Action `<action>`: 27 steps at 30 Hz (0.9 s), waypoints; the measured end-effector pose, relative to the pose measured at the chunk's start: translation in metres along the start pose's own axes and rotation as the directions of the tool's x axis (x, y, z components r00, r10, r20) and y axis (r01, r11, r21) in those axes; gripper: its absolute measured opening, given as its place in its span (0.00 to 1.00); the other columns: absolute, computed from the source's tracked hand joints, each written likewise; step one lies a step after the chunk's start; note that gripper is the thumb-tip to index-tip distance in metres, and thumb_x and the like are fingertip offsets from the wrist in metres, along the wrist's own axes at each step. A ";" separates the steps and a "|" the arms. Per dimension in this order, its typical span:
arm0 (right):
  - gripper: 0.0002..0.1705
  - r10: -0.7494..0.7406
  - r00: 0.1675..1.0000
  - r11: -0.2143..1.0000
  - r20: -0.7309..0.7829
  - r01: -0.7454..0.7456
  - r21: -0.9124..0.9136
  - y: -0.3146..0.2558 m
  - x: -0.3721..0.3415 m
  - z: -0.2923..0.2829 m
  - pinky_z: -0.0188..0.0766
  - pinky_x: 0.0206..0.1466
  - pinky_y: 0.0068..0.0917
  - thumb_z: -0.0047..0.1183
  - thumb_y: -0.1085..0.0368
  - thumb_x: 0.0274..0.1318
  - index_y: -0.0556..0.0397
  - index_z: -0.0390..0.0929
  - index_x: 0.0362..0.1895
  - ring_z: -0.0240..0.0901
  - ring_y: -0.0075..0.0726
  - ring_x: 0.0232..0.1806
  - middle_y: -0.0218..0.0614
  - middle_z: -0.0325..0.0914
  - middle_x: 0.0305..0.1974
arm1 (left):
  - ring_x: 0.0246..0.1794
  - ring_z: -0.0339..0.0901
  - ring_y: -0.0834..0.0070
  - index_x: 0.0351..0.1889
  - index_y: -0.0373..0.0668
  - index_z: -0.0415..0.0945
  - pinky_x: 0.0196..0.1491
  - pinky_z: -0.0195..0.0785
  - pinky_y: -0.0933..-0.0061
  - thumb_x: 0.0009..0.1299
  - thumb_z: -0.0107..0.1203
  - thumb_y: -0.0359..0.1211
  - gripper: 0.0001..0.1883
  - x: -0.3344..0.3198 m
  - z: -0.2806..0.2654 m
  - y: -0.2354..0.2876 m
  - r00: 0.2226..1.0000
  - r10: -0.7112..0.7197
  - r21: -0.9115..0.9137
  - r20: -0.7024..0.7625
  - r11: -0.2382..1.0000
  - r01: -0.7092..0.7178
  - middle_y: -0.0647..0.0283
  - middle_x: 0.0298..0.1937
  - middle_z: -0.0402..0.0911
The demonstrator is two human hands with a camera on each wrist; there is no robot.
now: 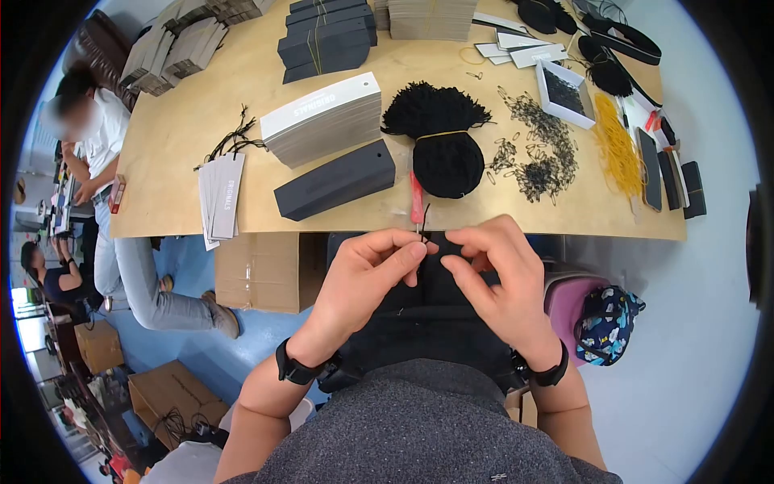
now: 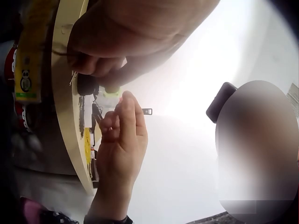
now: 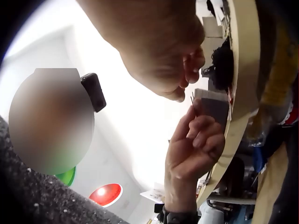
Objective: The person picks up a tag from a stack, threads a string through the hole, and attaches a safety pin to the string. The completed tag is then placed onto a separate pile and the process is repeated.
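In the head view, my left hand pinches a short thin black cord between thumb and forefinger, just in front of the table edge. Its tip also sticks up from the left fingertips in the right wrist view. My right hand is close beside it, fingers bent, thumb and forefinger apart, with nothing visible between them. Beyond the hands lie a red-handled tool and a bundle of black cords tied with a yellow band. Small dark safety pins are spread to the right.
Stacks of white tags and black tags stand on the table. Several corded tags lie at its left edge. A white box, yellow bands and a phone are on the right. Another person is at left.
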State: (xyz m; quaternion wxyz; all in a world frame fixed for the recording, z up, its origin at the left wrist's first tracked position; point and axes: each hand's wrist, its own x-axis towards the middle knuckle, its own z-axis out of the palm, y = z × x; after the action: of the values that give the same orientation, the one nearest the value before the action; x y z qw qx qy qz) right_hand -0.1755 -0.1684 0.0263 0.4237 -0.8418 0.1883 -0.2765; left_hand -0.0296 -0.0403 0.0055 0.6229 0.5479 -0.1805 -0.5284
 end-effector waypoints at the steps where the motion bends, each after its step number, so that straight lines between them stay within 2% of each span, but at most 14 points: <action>1: 0.11 0.002 1.000 1.000 -0.004 -0.002 -0.003 0.003 0.003 -0.001 0.72 0.30 0.29 0.65 0.72 0.53 0.54 0.80 0.42 0.75 0.35 0.28 0.37 0.73 0.34 | 0.31 0.73 0.88 0.46 0.35 0.83 0.34 0.64 0.85 0.74 0.59 0.32 0.10 -0.001 0.000 -0.001 1.000 0.015 0.012 0.003 1.000 -0.015 0.69 0.34 0.82; 3: 0.10 -0.107 0.993 0.994 0.058 0.107 0.006 0.012 0.006 0.001 0.72 0.30 0.28 0.65 0.73 0.53 0.55 0.80 0.40 0.75 0.32 0.27 0.36 0.73 0.35 | 0.32 0.74 0.87 0.46 0.35 0.83 0.36 0.66 0.84 0.74 0.59 0.31 0.09 -0.004 0.001 -0.002 1.000 0.022 0.076 0.010 0.997 -0.023 0.68 0.34 0.83; 5: 0.09 -0.074 0.994 0.996 0.084 0.069 0.063 0.016 0.004 0.002 0.72 0.30 0.28 0.64 0.73 0.54 0.55 0.80 0.40 0.75 0.30 0.29 0.36 0.73 0.36 | 0.32 0.75 0.85 0.45 0.35 0.83 0.37 0.68 0.84 0.74 0.58 0.30 0.08 -0.006 0.002 -0.002 0.999 0.031 0.139 0.014 0.990 -0.033 0.67 0.34 0.83; 7: 0.07 0.040 0.993 0.985 0.108 -0.057 0.160 0.010 0.005 -0.002 0.72 0.33 0.26 0.62 0.73 0.57 0.56 0.79 0.39 0.75 0.27 0.31 0.34 0.74 0.37 | 0.34 0.77 0.84 0.45 0.35 0.83 0.40 0.70 0.82 0.74 0.58 0.29 0.08 -0.008 0.002 0.001 0.999 0.039 0.182 0.016 0.982 -0.041 0.65 0.38 0.85; 11: 0.05 0.038 0.990 0.970 0.132 -0.068 0.232 0.018 0.009 -0.005 0.72 0.37 0.24 0.58 0.74 0.60 0.59 0.78 0.40 0.74 0.25 0.34 0.34 0.76 0.41 | 0.35 0.77 0.85 0.45 0.34 0.83 0.41 0.71 0.82 0.74 0.58 0.29 0.08 -0.012 0.002 0.005 0.999 0.013 0.246 0.045 0.969 -0.024 0.64 0.41 0.86; 13: 0.04 0.049 0.982 0.895 0.180 -0.123 0.429 0.021 0.011 0.000 0.71 0.40 0.23 0.56 0.73 0.63 0.60 0.76 0.40 0.73 0.24 0.34 0.36 0.78 0.44 | 0.35 0.77 0.84 0.46 0.34 0.83 0.41 0.71 0.82 0.74 0.57 0.28 0.08 -0.013 0.002 0.006 0.997 0.014 0.281 0.079 0.959 -0.036 0.64 0.41 0.86; 17: 0.04 0.100 0.979 0.851 0.179 -0.178 0.494 0.030 0.006 0.009 0.71 0.40 0.24 0.55 0.72 0.64 0.60 0.75 0.41 0.73 0.25 0.35 0.38 0.79 0.44 | 0.35 0.77 0.85 0.45 0.35 0.83 0.41 0.70 0.82 0.73 0.59 0.28 0.08 -0.012 0.005 0.002 0.999 0.008 0.252 0.045 0.968 -0.019 0.65 0.38 0.85; 19: 0.03 0.121 0.983 0.856 0.141 -0.175 0.486 0.030 0.004 0.010 0.71 0.40 0.23 0.54 0.72 0.65 0.59 0.76 0.40 0.73 0.25 0.35 0.37 0.80 0.42 | 0.30 0.74 0.86 0.44 0.35 0.84 0.35 0.67 0.84 0.71 0.61 0.28 0.07 -0.011 0.009 -0.001 0.992 0.072 0.122 -0.104 0.991 -0.059 0.68 0.33 0.83; 20: 0.03 0.123 0.982 0.855 0.141 -0.177 0.487 0.029 0.004 0.009 0.71 0.40 0.23 0.54 0.72 0.65 0.59 0.76 0.40 0.73 0.25 0.35 0.37 0.80 0.42 | 0.30 0.74 0.86 0.44 0.35 0.84 0.35 0.67 0.84 0.71 0.61 0.28 0.07 -0.009 0.008 -0.004 0.992 0.070 0.122 -0.103 0.991 -0.057 0.68 0.33 0.83; 23: 0.04 0.127 0.977 0.928 0.173 -0.178 0.328 0.030 0.006 -0.002 0.72 0.41 0.28 0.57 0.72 0.62 0.58 0.77 0.40 0.75 0.32 0.37 0.38 0.78 0.41 | 0.24 0.68 0.90 0.42 0.35 0.84 0.28 0.59 0.86 0.69 0.64 0.27 0.06 -0.003 0.008 -0.012 0.982 0.098 0.113 -0.162 0.990 -0.080 0.72 0.27 0.79; 24: 0.06 0.042 0.999 0.999 0.006 -0.042 -0.005 0.037 0.010 -0.006 0.72 0.42 0.31 0.59 0.71 0.59 0.57 0.78 0.40 0.75 0.37 0.39 0.39 0.76 0.41 | 0.22 0.65 0.91 0.41 0.35 0.84 0.26 0.55 0.87 0.68 0.64 0.26 0.06 -0.002 0.007 -0.012 0.974 0.119 0.105 -0.193 0.989 -0.100 0.74 0.25 0.78; 25: 0.08 -0.097 0.988 0.934 -0.122 0.048 -0.354 0.043 0.014 -0.009 0.72 0.42 0.34 0.61 0.70 0.57 0.56 0.79 0.40 0.74 0.42 0.41 0.40 0.75 0.40 | 0.20 0.62 0.93 0.41 0.36 0.84 0.24 0.50 0.87 0.68 0.65 0.26 0.06 -0.001 0.006 -0.012 0.964 0.141 0.100 -0.226 0.988 -0.121 0.76 0.23 0.77; 26: 0.11 -0.059 0.977 0.904 -0.207 -0.036 -0.426 0.050 0.017 -0.009 0.71 0.44 0.39 0.64 0.69 0.53 0.55 0.80 0.40 0.72 0.49 0.42 0.41 0.71 0.38 | 0.19 0.60 0.94 0.40 0.36 0.84 0.24 0.47 0.87 0.67 0.65 0.26 0.05 0.000 0.005 -0.013 0.962 0.133 0.087 -0.238 0.989 -0.115 0.77 0.21 0.74; 27: 0.09 -0.091 0.968 0.854 -0.233 -0.044 -0.519 0.060 0.020 -0.011 0.70 0.43 0.39 0.64 0.68 0.52 0.54 0.80 0.38 0.71 0.46 0.39 0.40 0.70 0.36 | 0.19 0.60 0.94 0.40 0.36 0.84 0.24 0.47 0.87 0.67 0.65 0.26 0.05 0.000 0.004 -0.014 0.963 0.134 0.087 -0.235 0.989 -0.117 0.77 0.21 0.74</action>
State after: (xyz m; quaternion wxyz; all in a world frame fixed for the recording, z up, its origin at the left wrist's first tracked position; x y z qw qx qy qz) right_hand -0.1717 -0.2205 -0.0111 0.1502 -0.8856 0.2972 -0.3237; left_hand -0.0392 -0.0404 -0.0052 0.6521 0.6176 -0.1572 -0.4107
